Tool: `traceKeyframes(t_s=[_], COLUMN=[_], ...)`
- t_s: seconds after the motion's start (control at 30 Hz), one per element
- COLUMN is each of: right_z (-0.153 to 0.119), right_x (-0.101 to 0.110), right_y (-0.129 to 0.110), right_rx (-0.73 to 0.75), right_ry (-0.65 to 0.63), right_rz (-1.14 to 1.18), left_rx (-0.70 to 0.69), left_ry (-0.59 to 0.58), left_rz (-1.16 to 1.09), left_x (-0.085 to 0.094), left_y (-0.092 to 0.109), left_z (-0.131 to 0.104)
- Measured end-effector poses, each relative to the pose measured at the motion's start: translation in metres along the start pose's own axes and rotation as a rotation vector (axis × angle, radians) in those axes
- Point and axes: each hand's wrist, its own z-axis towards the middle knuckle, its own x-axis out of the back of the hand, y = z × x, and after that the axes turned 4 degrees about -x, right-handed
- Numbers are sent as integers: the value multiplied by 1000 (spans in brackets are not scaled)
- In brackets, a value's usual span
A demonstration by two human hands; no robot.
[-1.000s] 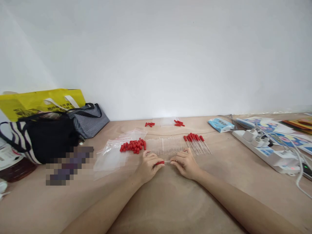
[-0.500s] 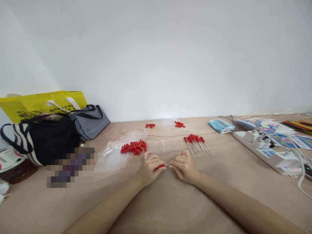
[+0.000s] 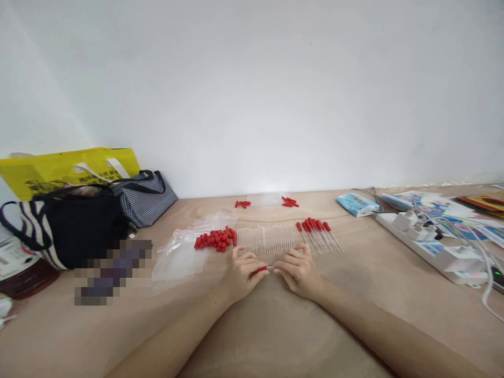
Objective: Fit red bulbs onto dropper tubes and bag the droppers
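Between thumb and fingers my left hand (image 3: 244, 273) pinches a red rubber bulb (image 3: 260, 270). A clear glass tube (image 3: 271, 268) runs from the bulb's open end into the closed fingers of my right hand (image 3: 299, 272). Just beyond my hands lies a row of clear tubes (image 3: 265, 238) side by side. Left of that row is a pile of red bulbs (image 3: 216, 239), beside clear plastic bags (image 3: 179, 260). To the right, several droppers with red bulbs (image 3: 315, 226) are fanned out on the table.
Small red bulbs (image 3: 243, 203) and more tubes (image 3: 270, 200) lie near the wall. Bags (image 3: 79, 226) stand at the left. At the right are a blue packet (image 3: 357, 205), a white power strip (image 3: 429, 249) with cables, and printed papers (image 3: 437, 205).
The gap between my hands looks slightly narrower, with a little less of the tube showing. Both hands keep their grips, and the surrounding items have not moved.
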Motion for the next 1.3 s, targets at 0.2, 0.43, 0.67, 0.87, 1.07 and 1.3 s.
traceKeyframes(t_s=[0.2,0.43,0.67,0.87,1.07,1.3], right_z=[2,3,6,8,19,27], right_x=[-3,0,10,15,16,12], right_y=[-2,-2,-3,28,62,69], right_rx=[26,14,44,-301,-858,-1014], right_ry=[-1,-35,-115,73,-59,-212], right_rz=[5,51,-58,-236,-377,-409], left_rx=[-10,22,79,276,295,307], left_ry=[17,28,25,71,-114,-193], left_rz=[-7,-72,-97,-115,-217,-203], left_x=[1,2,1,3,4,5], left_y=[-1,-5,-9,-10,-5,-7], left_z=[0,-1,1,-3,-1,1])
